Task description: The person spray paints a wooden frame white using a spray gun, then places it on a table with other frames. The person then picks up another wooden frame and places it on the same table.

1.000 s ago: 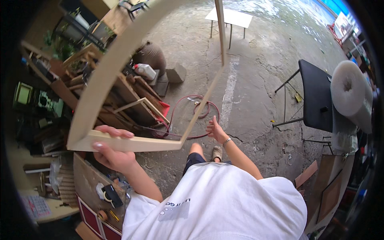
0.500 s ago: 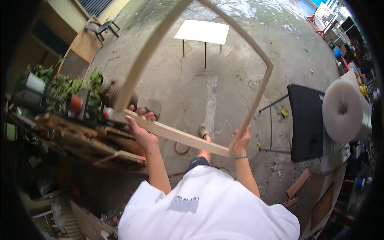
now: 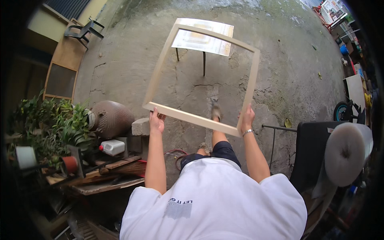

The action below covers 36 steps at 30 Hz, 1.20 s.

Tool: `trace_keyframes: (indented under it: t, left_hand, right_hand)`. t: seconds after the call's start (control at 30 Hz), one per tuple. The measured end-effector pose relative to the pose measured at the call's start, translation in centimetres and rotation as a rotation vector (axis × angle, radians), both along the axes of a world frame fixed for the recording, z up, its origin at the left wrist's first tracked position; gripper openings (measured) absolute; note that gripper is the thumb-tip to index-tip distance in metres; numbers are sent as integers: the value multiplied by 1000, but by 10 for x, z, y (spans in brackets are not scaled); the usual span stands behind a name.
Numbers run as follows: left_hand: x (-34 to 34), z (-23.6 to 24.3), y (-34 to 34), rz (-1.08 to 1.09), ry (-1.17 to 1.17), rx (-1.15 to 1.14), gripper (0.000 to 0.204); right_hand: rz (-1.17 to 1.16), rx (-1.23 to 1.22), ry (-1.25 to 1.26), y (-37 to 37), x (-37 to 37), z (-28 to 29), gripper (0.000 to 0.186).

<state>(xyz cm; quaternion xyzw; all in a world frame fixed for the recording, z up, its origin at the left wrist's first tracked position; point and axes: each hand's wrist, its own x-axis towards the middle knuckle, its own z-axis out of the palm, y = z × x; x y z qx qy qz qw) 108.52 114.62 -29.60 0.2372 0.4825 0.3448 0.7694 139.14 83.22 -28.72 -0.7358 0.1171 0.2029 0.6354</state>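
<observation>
1. Concrete floor (image 3: 132, 60), outdoors; a white table (image 3: 200, 45) at the far end, a clay jar (image 3: 114, 119) left, a bubble-wrap roll (image 3: 346, 154) right.
2. Wooden frame (image 3: 193, 119), held in the air above the floor, near the person (the table shows through its opening).
3. Left hand (image 3: 157, 121), pinching the near bar by its left corner; right hand (image 3: 247, 119), pinching the right bar near its near corner.
4. Step in hand, as judged: two-handed carrying. Next move calls for even grips, lest the frame twist.
</observation>
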Motion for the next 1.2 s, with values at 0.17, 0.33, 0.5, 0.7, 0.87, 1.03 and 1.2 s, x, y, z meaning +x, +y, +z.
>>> trace_keyframes:
  t: [0.17, 0.33, 0.5, 0.7, 0.87, 1.03, 1.2]
  left_hand:
    - [117, -89, 114, 24, 39, -52, 41]
    - [235, -168, 226, -16, 107, -53, 45]
    - [320, -219, 299, -28, 241, -94, 44]
    - [380, -236, 347, -90, 385, -132, 43]
    - [381, -260, 359, -94, 482, -209, 42]
    - [386, -267, 357, -79, 528, -234, 38]
    - [387, -274, 353, -94, 551, -250, 40]
  right_hand:
    - [38, -101, -53, 128, 130, -67, 53]
    - [66, -123, -46, 255, 267, -133, 54]
    - [67, -184, -43, 339, 351, -212, 55]
    - [34, -246, -13, 376, 388, -237, 53]
    - [57, -249, 11, 389, 386, -248, 53]
    - [221, -620, -219, 384, 380, -245, 46]
    - [229, -783, -369, 376, 367, -225, 36]
